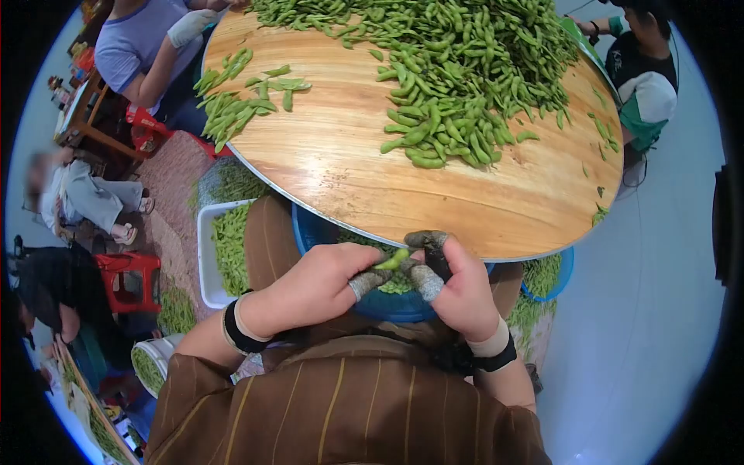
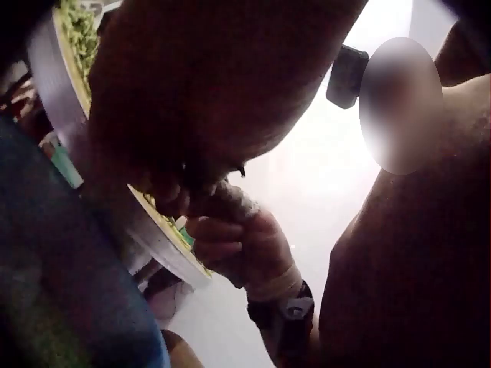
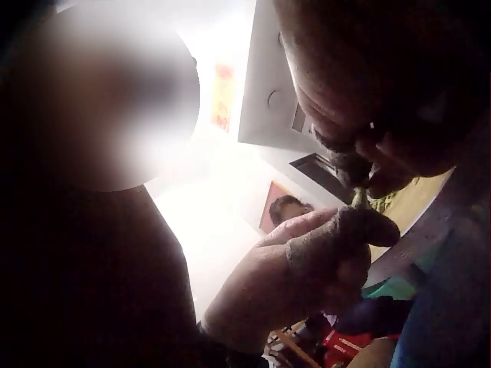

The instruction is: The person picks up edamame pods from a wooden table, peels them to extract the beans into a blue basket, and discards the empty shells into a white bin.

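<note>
A green soybean pod [image 1: 393,260] is held between the two hands, just off the table's near edge. The left hand [image 1: 314,283] pinches it between thumb and fingers, with grey tape wrapped on the fingertips. At the pod's other end, the right hand [image 1: 463,298] has its thumb and forefinger, wrapped in dark and grey tape, closed on the tip. Below both hands stands a blue basin [image 1: 306,229] with green beans in it. Both wrist views are dark; in the right wrist view a bit of the pod [image 3: 360,198] shows between the fingertips.
A round wooden table [image 1: 333,167] bears a large heap of pods [image 1: 473,70] and a smaller pile [image 1: 232,112]. On the left are a white tub [image 1: 204,267], a white bucket [image 1: 164,349] and a red stool [image 1: 128,267]. Other people sit around the table.
</note>
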Demonstrator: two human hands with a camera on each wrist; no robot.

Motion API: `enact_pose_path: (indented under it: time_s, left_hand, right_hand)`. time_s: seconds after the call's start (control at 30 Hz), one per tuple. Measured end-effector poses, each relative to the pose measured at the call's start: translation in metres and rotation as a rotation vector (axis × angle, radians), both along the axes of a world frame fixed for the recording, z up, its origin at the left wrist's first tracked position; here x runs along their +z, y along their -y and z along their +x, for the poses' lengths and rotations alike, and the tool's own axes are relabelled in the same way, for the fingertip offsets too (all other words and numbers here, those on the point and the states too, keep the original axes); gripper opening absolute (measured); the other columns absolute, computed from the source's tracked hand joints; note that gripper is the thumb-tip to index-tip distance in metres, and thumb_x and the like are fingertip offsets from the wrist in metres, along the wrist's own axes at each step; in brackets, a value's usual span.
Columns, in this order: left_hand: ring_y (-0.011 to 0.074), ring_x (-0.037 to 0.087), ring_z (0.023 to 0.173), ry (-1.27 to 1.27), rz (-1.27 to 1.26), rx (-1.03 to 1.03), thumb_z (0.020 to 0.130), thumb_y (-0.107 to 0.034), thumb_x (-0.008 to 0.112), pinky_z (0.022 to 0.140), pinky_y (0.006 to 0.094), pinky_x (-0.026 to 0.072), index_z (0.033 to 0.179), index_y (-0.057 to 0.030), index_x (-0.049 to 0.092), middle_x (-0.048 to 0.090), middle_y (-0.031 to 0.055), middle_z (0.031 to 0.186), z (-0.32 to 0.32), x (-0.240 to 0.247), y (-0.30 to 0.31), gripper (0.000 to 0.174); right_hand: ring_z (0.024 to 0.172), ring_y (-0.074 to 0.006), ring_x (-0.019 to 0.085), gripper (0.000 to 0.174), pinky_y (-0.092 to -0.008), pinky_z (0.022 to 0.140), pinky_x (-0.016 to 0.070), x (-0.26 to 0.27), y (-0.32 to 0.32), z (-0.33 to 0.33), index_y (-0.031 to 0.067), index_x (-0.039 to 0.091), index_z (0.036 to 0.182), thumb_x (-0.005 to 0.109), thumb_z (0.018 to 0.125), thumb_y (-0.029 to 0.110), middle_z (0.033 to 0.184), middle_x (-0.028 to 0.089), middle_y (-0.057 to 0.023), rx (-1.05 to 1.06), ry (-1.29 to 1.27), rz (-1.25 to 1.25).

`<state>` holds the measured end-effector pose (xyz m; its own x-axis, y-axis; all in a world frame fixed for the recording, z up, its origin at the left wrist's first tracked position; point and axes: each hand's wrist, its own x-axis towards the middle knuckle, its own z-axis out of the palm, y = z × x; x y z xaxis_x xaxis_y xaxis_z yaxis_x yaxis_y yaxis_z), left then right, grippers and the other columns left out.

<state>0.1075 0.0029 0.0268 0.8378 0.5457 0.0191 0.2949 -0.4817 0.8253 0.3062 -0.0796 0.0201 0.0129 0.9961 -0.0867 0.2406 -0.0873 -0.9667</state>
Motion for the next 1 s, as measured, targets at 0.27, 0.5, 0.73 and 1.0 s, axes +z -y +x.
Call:
enact_pose_path:
  time_s: [0.27,0.5,0.73,1.0]
  left_hand:
    - [0.0116,0.059,0.08,0.125,-0.556,0.142,0.088,-0.011,0.057,0.073,0.0264,0.0467,0.104,0.0006,0.061,0.064,0.0074,0.088,0.014,-0.016,0.015,0.02]
    - [0.0078,0.058,0.088,0.044,-0.477,0.164,0.089,-0.009,0.055,0.079,0.0246,0.0472,0.108,0.0036,0.059,0.064,0.0031,0.094,0.016,-0.018,0.017,0.022]
    - [0.0295,0.062,0.078,-0.001,0.244,0.13,0.085,-0.009,0.059,0.071,0.0323,0.0486,0.101,0.0038,0.058,0.062,0.0156,0.086,0.028,-0.017,0.02,0.021]
    - [0.0127,0.057,0.064,0.184,-1.084,0.122,0.088,-0.008,0.057,0.057,0.0239,0.0441,0.094,-0.0034,0.06,0.062,0.0046,0.074,0.022,-0.024,0.008,0.008]
  right_hand:
    - [0.084,-0.0221,0.067,0.033,-0.03,0.075,0.0498,0.004,0.016,0.005,0.0009,0.053,0.115,0.059,0.083,0.005,0.089,0.066,-0.0125,0.084,-0.01,-0.106]
    - [0.08,-0.0131,0.062,0.042,-0.0263,0.075,0.048,0.006,0.016,0.008,0.0002,0.049,0.125,0.054,0.083,0.002,0.086,0.065,-0.0067,0.097,-0.197,-0.174]
    - [0.069,-0.0088,0.056,0.032,-0.0214,0.063,0.046,-0.007,0.016,0.011,0.0022,0.053,0.117,0.051,0.086,0.002,0.086,0.061,-0.0025,0.068,-0.413,-0.231]
    - [0.047,-0.0022,0.035,0.03,-0.016,0.04,0.0289,-0.022,0.016,0.022,0.0081,0.047,0.125,0.043,0.095,0.009,0.076,0.052,-0.0008,0.175,-1.207,-0.501]
